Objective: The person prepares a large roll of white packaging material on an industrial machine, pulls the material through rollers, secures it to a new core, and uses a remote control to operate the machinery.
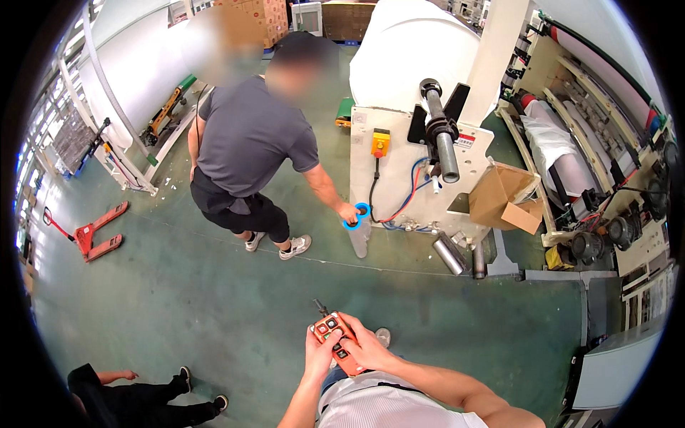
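In front of my body I hold an orange handheld remote control [351,366] with several push buttons and a short black stub at its far end. My left hand [316,354] wraps its left side, with the thumb on the button face. My right hand [367,348] closes round the right side, its thumb also over the buttons. The thumbs cover some of the buttons. Ahead, a big white roll [414,53] rests behind a pale machine side plate [371,185] with a metal shaft end [444,146] sticking out.
A person in a grey shirt [250,139] stands ahead left, holding blue rings [352,225] with something greyish hanging below. Another person [143,399] is at lower left. A red pallet jack [85,239], metal cylinders [449,255] and a cardboard box [499,192] stand around the green floor.
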